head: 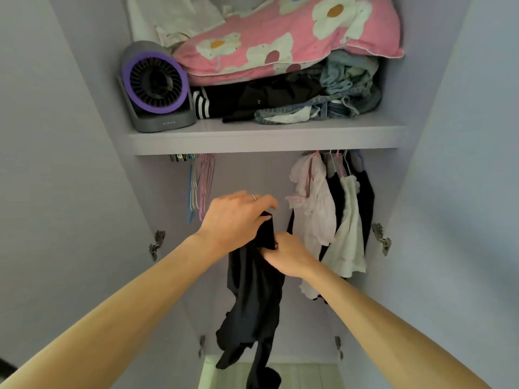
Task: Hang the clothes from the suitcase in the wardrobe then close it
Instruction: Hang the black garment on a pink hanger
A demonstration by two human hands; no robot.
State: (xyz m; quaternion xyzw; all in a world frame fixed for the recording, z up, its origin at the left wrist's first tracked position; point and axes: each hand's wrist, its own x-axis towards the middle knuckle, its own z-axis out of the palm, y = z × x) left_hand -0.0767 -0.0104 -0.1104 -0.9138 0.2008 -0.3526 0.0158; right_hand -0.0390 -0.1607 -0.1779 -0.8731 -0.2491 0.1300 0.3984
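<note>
1. Lilac wardrobe (252, 175) panels fill the view. Its doors (56, 178) stand open, with hinges (156, 244) showing at 9 and 3 o'clock.
2. At 12 o'clock, the shelf (264, 137) carries a grey and purple fan (157, 85), a pink floral pillow (280, 43) and a pile of dark and denim clothing (295, 99).
3. Under the shelf at 10 o'clock, a cluster of empty hangers (200, 186) hangs on the rail. At 2 o'clock, several hung garments (323, 214), pale and black, are already in place.
4. The item in hand is a black garment (255, 290). It is held up at the centre of the frame, between the two groups, and trails down toward 6 o'clock.
5. The left hand (236, 217) grips the garment's upper edge, fingers curled over it. The right hand (289, 256) pinches the same fabric just below. The two hands are close together, almost touching.
6. Whether a hanger is inside the black garment cannot be told; none is visible.
7. Assessment: the task appears partly done. Some pieces are hung, and this one is not yet on the rail.
8. Outstanding: hanging this garment and closing the doors. The suitcase is out of view, so the number of remaining clothes cannot be determined.
</note>
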